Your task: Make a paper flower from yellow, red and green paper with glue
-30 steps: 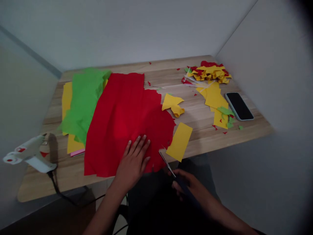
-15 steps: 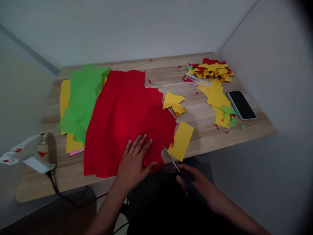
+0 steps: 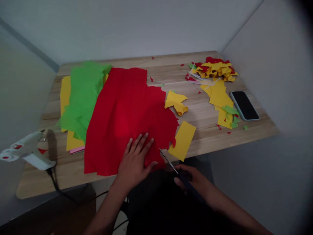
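Observation:
A large red crepe-like sheet (image 3: 117, 107) lies over the middle of the table, its right edge cut ragged. Flat on its lower part rests my left hand (image 3: 135, 155), fingers spread. My right hand (image 3: 190, 179) is closed round the dark handles of a pair of scissors (image 3: 169, 161) at the table's front edge. The blade tips reach the sheet's lower right edge, and the blades look nearly closed. Just right of them is a yellow paper rectangle (image 3: 183, 140), partly under the red edge. A yellow cut-out shape (image 3: 176, 101) sits above it.
On the left are green crumpled sheets (image 3: 84, 94) over yellow paper (image 3: 65, 98), and a white glue gun (image 3: 29, 150) with a black cord. To the right lie a phone (image 3: 245, 105), yellow pieces (image 3: 221, 94), a heap of red and yellow cut-outs (image 3: 216, 69) and small scraps.
The scissor tips have moved slightly left, further into the red sheet's edge. My left hand stays in place on the sheet. The view has shifted a little.

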Motion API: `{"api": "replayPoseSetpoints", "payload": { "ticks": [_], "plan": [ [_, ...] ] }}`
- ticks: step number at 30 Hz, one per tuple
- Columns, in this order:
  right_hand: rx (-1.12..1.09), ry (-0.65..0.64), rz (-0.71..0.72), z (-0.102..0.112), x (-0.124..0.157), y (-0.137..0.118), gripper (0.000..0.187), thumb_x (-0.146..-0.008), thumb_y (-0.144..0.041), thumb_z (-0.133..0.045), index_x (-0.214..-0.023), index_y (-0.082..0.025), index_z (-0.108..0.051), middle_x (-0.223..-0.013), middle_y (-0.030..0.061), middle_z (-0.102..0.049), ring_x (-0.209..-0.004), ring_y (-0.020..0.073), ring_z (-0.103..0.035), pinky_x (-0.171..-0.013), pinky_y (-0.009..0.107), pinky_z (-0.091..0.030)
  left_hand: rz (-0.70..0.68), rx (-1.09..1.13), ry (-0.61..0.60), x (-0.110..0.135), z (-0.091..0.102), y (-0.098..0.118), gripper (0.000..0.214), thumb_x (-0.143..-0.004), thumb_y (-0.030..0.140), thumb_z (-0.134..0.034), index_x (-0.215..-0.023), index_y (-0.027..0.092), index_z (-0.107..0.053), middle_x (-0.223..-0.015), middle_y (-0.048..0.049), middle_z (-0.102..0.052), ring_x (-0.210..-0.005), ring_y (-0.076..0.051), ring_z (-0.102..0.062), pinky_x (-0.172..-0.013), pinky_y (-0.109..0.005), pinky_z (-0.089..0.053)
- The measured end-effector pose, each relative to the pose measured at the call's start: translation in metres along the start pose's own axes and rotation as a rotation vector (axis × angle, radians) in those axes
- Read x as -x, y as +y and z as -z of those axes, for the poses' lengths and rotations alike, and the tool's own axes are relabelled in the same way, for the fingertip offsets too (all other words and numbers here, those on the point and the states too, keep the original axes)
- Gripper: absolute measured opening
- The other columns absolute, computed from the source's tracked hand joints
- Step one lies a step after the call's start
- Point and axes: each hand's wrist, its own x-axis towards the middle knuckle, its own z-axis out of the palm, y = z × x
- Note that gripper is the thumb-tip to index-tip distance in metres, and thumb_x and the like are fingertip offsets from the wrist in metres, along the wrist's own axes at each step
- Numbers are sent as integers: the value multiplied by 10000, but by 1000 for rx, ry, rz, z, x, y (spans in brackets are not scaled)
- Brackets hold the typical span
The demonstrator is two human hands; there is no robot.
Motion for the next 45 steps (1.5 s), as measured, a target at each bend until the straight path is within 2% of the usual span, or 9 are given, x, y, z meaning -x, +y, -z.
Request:
{"api": "replayPoseSetpoints", "payload": {
  "ticks": [7, 12, 15, 22, 26, 29, 34, 40, 45],
  "plan": [
    [31, -11, 70, -12, -11, -18, 330, -758, -495, -748, -921, -208, -746, -717, 1, -612, -618, 135, -505, -546, 240, -403, 3, 9, 13, 0, -1, 0, 765, -918, 554, -532, -1561, 198, -321, -1629, -98, -321, -1508, -300, -275, -1235, -529, -203],
    [9, 14, -3, -17, -16, -7, 351, -766, -503, -730, -913, -184, -743, -623, -39, -515, -500, 85, -415, -477, 220, -361, 2, 4, 20, -1, -1, 0, 796, -913, 613, -510, -1551, 173, -333, -1629, -94, -322, -1508, -296, -276, -1235, -537, -208],
    [-11, 16, -42, -18, -17, 2, 435, -757, -547, -721, -968, -168, -703, -646, -45, -512, -473, 80, -439, -451, 219, -363, 3, -4, 23, -1, 0, 0, 783, -918, 598, -511, -1550, 170, -337, -1626, -96, -327, -1507, -295, -279, -1234, -536, -215],
    [-62, 12, 49, -8, 21, 10, 546, -825, -668, -645, -1115, -209, -588, -736, -29, -522, -624, 112, -497, -619, 260, -420, 83, -23, 70, -6, -5, 7, 785, -925, 608, -488, -1559, 173, -330, -1622, -112, -330, -1491, -318, -306, -1222, -547, -221],
    [-95, 10, 26, -18, 34, 5, 658, -790, -755, -613, -1153, -209, -559, -835, 7, -556, -666, 135, -546, -662, 301, -449, 196, -53, 125, -16, -8, 16, 574, -1009, 395, -380, -1537, 170, -382, -1616, -111, -343, -1485, -307, -319, -1211, -561, -228],
    [-142, -27, -10, -33, 30, 4, 740, -719, -810, -630, -1126, -197, -551, -804, -7, -533, -631, 126, -535, -634, 298, -460, 220, -52, 133, -20, -9, 20, 532, -1018, 308, -336, -1528, 172, -402, -1614, -102, -348, -1482, -295, -328, -1206, -561, -245],
    [-228, -33, -53, -48, 20, 13, 676, -741, -750, -669, -1107, -194, -550, -776, -24, -533, -612, 112, -538, -608, 274, -465, 229, -40, 137, -20, -8, 21, 529, -1018, 323, -347, -1521, 174, -416, -1611, -100, -354, -1480, -293, -337, -1204, -558, -259],
    [-273, 6, -33, -59, 4, 16, 677, -725, -737, -698, -1086, -179, -571, -770, -26, -555, -579, 94, -554, -580, 247, -465, 232, -28, 149, -20, -8, 20, 532, -1015, 323, -348, -1522, 177, -413, -1603, -98, -371, -1479, -289, -341, -1208, -547, -257],
    [-264, 56, 54, -68, -13, 12, 656, -757, -734, -669, -1082, -171, -585, -774, -24, -562, -562, 87, -552, -551, 231, -435, 225, -20, 132, -15, -11, 19, 549, -1007, 284, -353, -1539, 149, -372, -1609, -100, -359, -1491, -275, -319, -1225, -532, -230]
  ]
}}
